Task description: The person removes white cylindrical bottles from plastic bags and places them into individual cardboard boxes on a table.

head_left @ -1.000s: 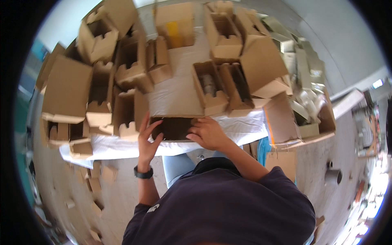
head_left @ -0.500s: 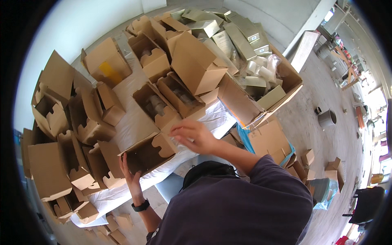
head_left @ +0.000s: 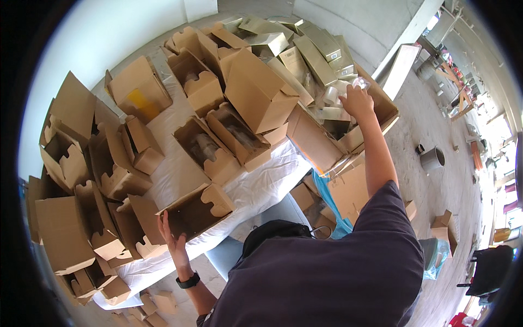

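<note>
My left hand (head_left: 174, 240) lies with its fingers stretched along the left end of an open brown cardboard box (head_left: 199, 213) at the table's near edge. Nothing shows inside the part of that box I can see. My right hand (head_left: 358, 103) is stretched out over a large carton (head_left: 318, 139) at the right, touching or just above clear plastic wrapping (head_left: 360, 83). Its fingertips are partly lost against the plastic, so a grip cannot be made out. White rolls or cups (head_left: 331, 96) lie beside it, along with several gold boxes (head_left: 317, 60).
Two open boxes holding clear, glassy objects (head_left: 204, 147) stand beyond the box by my left hand. More open brown boxes (head_left: 65, 231) crowd the left side of the white-covered table (head_left: 267, 180). A grey bucket (head_left: 433, 158) stands on the floor at the right.
My right hand has swung from above the near box's right end, out to the right and away, to the large carton. My left hand stays at the box.
</note>
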### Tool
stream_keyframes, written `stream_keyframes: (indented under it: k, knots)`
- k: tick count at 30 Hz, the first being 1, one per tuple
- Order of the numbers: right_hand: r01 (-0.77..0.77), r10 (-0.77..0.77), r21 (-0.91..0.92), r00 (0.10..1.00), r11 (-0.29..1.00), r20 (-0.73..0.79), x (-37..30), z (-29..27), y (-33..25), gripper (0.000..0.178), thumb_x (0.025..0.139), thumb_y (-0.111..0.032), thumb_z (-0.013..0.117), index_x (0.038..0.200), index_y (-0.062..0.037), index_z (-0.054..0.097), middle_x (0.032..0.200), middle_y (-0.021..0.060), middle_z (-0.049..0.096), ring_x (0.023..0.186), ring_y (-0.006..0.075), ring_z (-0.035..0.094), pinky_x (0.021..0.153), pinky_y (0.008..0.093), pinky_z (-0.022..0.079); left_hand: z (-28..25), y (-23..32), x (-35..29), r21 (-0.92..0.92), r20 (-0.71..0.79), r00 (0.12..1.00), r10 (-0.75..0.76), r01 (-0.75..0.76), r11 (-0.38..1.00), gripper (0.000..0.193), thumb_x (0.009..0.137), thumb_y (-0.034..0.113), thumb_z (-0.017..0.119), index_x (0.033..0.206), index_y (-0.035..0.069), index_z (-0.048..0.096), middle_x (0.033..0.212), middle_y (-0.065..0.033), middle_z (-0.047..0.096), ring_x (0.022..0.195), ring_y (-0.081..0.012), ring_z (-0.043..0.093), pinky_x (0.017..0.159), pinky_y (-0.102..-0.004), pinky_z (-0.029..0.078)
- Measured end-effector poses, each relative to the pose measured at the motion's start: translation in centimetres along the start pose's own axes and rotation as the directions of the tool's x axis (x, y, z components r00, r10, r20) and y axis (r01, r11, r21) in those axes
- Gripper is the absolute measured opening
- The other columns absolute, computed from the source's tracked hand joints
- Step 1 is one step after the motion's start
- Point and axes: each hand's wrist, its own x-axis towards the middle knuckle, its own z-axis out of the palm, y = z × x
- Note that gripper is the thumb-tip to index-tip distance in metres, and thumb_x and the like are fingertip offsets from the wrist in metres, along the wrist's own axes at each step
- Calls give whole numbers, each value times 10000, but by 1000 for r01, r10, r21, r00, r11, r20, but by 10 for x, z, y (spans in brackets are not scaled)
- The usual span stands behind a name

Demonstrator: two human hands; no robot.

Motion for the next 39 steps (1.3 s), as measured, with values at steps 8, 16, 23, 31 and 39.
stream_keyframes:
  k: [8,16,23,31,39]
  knots:
    - [3,-11,83,995,997,98,36,56,-18,896,819,-725,490,1261,53,515,1310,248,501,1209,380,510,1001,457,428,-3,-7,0,54,2,1000,28,-28,998,793,682,-22,482,1452,158,413,1554,-120,191,1444,-266,181,1155,-367,159]
    - [-136,100,189,977,972,191,40,50,-35,528,792,-413,631,1196,-72,620,1255,156,590,1180,304,566,936,429,490,-5,-5,-4,84,-8,1000,28,-28,996,776,693,-45,486,1445,133,416,1547,-121,200,1448,-265,170,1148,-365,182]
    - [-46,38,250,999,967,38,36,37,-13,258,730,-296,682,942,-154,722,1018,96,698,985,280,659,800,427,528,-2,-10,-4,92,-14,1000,16,-15,996,776,693,-49,493,1440,150,426,1542,-111,215,1442,-253,188,1099,-329,269]
    - [206,-208,157,978,966,-5,44,55,-19,422,734,-400,743,1070,-153,679,1059,127,678,1003,315,646,834,450,524,-4,-12,-3,93,-26,999,32,-29,995,784,695,-64,488,1439,177,437,1550,-98,219,1437,-233,211,923,-225,387]
    - [133,-132,47,991,990,-26,31,33,-21,401,734,-332,733,1032,-95,609,1043,161,668,1015,342,634,814,463,525,-1,-8,-2,7,3,1000,-8,8,1000,781,693,-49,501,1442,157,430,1552,-103,213,1444,-243,193,1145,-352,179]
